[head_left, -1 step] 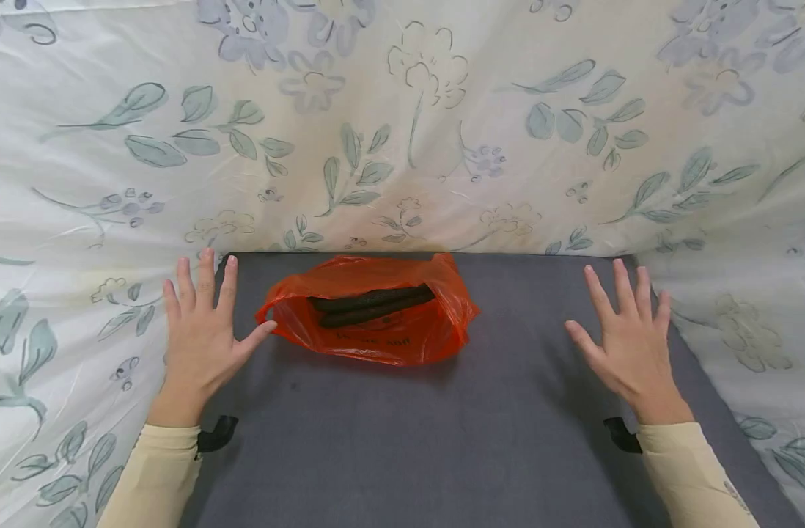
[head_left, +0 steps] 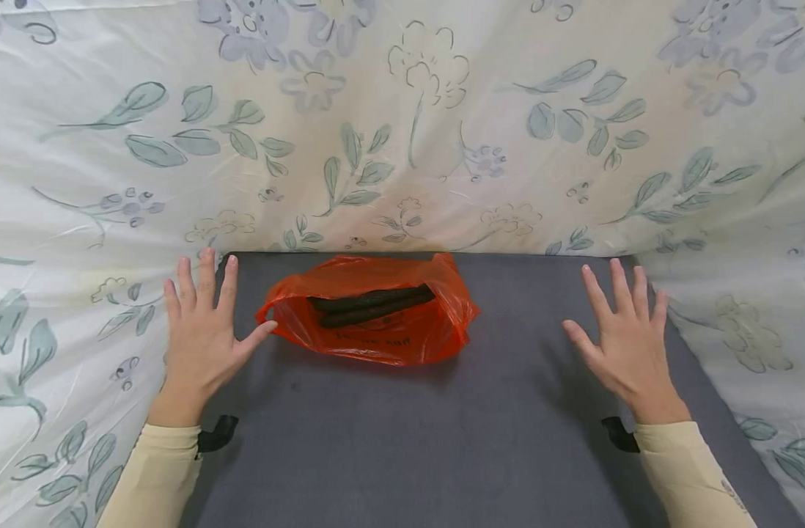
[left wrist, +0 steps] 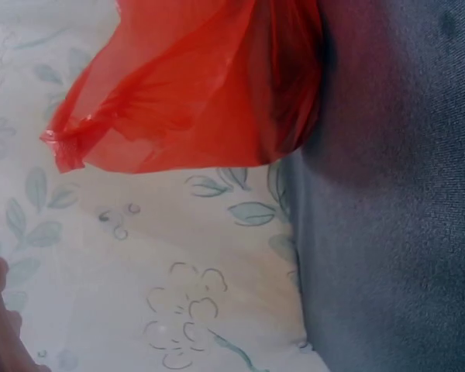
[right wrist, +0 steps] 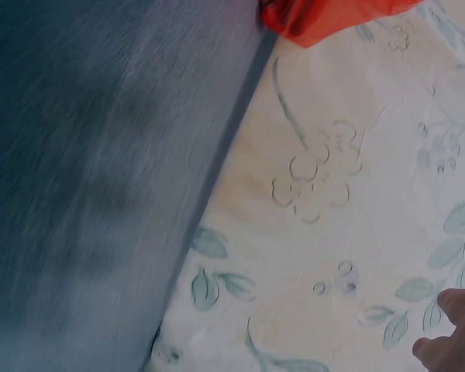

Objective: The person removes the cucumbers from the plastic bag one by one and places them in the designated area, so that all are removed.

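Observation:
A red plastic bag [head_left: 369,350] lies on the grey surface at the back, its mouth facing up and towards me. Inside it are two long, dark green things like cucumbers [head_left: 376,304], side by side. My left hand [head_left: 201,341] is held to the left of the bag with fingers spread; its thumb tip overlaps the bag's left edge in the head view, but the left wrist view shows a gap between hand and bag [left wrist: 186,116]. Well to the right of the bag, my right hand [head_left: 630,345] has its fingers spread and holds nothing. Only fingertips [right wrist: 449,310] show in the right wrist view.
A flowered white cloth [head_left: 442,147] hangs behind the grey surface [head_left: 409,447] and continues down both sides. Black straps [head_left: 218,434] sit at both wrists, by the cream sleeves [head_left: 155,477].
My right hand has shifted very slightly to the left. The left hand, the bag and its contents look unmoved.

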Tool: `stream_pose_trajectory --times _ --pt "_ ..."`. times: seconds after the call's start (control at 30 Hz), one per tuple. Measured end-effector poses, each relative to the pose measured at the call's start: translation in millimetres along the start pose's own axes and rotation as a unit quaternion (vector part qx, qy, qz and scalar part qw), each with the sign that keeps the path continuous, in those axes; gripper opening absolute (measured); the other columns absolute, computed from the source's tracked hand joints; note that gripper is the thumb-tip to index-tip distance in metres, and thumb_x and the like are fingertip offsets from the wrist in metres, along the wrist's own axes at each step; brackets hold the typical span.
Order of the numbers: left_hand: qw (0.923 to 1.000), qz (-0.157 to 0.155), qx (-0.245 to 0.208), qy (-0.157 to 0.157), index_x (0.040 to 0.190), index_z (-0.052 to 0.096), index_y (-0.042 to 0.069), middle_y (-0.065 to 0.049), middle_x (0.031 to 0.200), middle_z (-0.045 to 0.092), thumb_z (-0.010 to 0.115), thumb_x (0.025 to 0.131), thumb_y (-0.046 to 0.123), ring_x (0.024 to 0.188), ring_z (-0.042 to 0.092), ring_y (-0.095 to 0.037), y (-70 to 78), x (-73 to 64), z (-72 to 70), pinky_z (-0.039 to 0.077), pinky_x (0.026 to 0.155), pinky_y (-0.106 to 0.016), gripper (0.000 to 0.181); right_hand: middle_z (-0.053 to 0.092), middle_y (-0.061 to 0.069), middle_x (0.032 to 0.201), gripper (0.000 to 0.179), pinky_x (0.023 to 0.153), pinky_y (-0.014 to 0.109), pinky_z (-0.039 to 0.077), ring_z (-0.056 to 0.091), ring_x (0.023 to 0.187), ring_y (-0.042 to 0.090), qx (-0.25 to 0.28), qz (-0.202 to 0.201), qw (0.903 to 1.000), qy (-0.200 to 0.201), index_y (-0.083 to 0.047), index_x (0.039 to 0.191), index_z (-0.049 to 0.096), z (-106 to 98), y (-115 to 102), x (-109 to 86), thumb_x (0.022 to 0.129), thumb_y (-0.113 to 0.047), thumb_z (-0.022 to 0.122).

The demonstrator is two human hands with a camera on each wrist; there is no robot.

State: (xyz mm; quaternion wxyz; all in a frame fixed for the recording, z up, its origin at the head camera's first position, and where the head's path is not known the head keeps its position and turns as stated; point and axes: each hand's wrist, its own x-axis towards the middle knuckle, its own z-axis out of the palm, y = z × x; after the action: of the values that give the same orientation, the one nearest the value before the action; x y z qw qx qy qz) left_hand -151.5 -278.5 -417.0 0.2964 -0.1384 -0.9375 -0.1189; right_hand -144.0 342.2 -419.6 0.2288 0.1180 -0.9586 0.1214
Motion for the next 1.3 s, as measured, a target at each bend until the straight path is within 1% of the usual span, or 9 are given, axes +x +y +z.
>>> stream_pose_trajectory --times 0.2,0.33,0.43,0.57,0.67,0.77,0.97,1.13,1.3 --pt "0.9999 0.005 -0.011 0.01 0.175 0.02 0.014 -0.014 0.181 0.008 0.032 0.099 0.086 0.164 -0.002 -0.047 -0.8 -1.6 1.8 -0.002 0.124 -0.071 0.106 0.01 0.012 0.181 0.085 0.127 0.065 -0.002 0.001 0.165 0.041 0.025 -0.026 0.9991 0.024 -0.025 0.175 0.026 1.2 -10.9 7.2 0.106 -0.07 0.047" --pt "0.9989 0.015 -0.032 0.03 0.174 0.024 0.01 -0.014 0.181 0.011 0.036 0.101 0.081 0.163 0.004 -0.049 -0.8 -3.2 1.5 0.002 0.124 -0.073 0.102 0.02 0.014 0.179 0.087 0.128 0.064 0.006 0.01 0.165 0.039 0.049 -0.057 0.9954 0.06 -0.021 0.172 0.035 -1.8 -25.2 14.2 0.105 -0.075 0.042" --pt "0.9976 0.019 -0.047 0.047 0.173 0.028 0.008 -0.015 0.18 0.017 0.039 0.102 0.078 0.162 0.01 -0.05 0.5 -2.4 2.5 0.007 0.123 -0.075 0.1 0.03 0.016 0.176 0.086 0.128 0.064 0.013 0.02 0.163 0.041 0.071 -0.081 0.9906 0.085 -0.016 0.169 0.041 -4.8 -39.0 19.6 0.105 -0.072 0.046" --pt "0.9955 0.022 -0.075 0.053 0.172 0.03 0.008 -0.017 0.178 0.022 0.042 0.104 0.073 0.16 0.016 -0.054 4.1 -0.2 7.5 0.01 0.123 -0.074 0.095 0.037 0.016 0.172 0.081 0.127 0.061 0.021 0.029 0.159 0.042 0.098 -0.113 0.9834 0.103 -0.011 0.165 0.047 -9.4 -56.9 26.7 0.104 -0.064 0.053" --pt "0.9931 0.017 -0.105 0.049 0.172 0.029 0.008 -0.019 0.177 0.024 0.044 0.105 0.069 0.159 0.017 -0.055 7.9 0.6 12.1 0.009 0.124 -0.072 0.092 0.039 0.015 0.171 0.08 0.126 0.059 0.025 0.031 0.159 0.042 0.113 -0.124 0.9806 0.101 -0.01 0.164 0.049 -13.2 -67.2 28.9 0.104 -0.063 0.054" --pt "0.9893 -0.002 -0.141 0.039 0.173 0.028 0.011 -0.016 0.178 0.023 0.049 0.105 0.065 0.162 0.015 -0.049 11.9 0.7 16.1 0.01 0.125 -0.071 0.09 0.04 0.016 0.17 0.081 0.126 0.058 0.027 0.032 0.158 0.041 0.121 -0.133 0.979 0.096 -0.01 0.164 0.049 -16.3 -75.4 28.8 0.104 -0.064 0.055" --pt "0.9782 -0.033 -0.205 0.008 0.175 0.024 0.019 -0.007 0.18 0.019 0.069 0.1 0.041 0.165 0.011 -0.038 19.3 -0.8 21.2 0.016 0.124 -0.071 0.091 0.043 0.016 0.168 0.08 0.125 0.056 0.03 0.036 0.156 0.042 0.139 -0.166 0.9708 0.104 -0.008 0.162 0.051 -18.9 -95.1 28.3 0.104 -0.062 0.058" --pt "0.9735 -0.05 -0.223 -0.002 0.175 0.024 0.022 -0.004 0.18 0.019 0.075 0.096 0.032 0.164 0.016 -0.035 23.3 -3.9 24.3 0.022 0.123 -0.071 0.095 0.041 0.013 0.17 0.076 0.124 0.055 0.031 0.036 0.157 0.04 0.155 -0.187 0.9659 0.089 -0.01 0.163 0.05 -15.8 -113.8 28.9 0.104 -0.057 0.06" --pt "0.9675 -0.063 -0.245 -0.008 0.175 0.023 0.022 -0.003 0.18 0.019 0.076 0.095 0.026 0.164 0.018 -0.034 23.3 -9.2 28.1 0.023 0.121 -0.072 0.096 0.041 0.011 0.171 0.077 0.124 0.056 0.033 0.035 0.158 0.038 0.165 -0.201 0.9634 0.066 -0.01 0.162 0.051 -10.2 -129.5 28.0 0.097 -0.041 0.075"
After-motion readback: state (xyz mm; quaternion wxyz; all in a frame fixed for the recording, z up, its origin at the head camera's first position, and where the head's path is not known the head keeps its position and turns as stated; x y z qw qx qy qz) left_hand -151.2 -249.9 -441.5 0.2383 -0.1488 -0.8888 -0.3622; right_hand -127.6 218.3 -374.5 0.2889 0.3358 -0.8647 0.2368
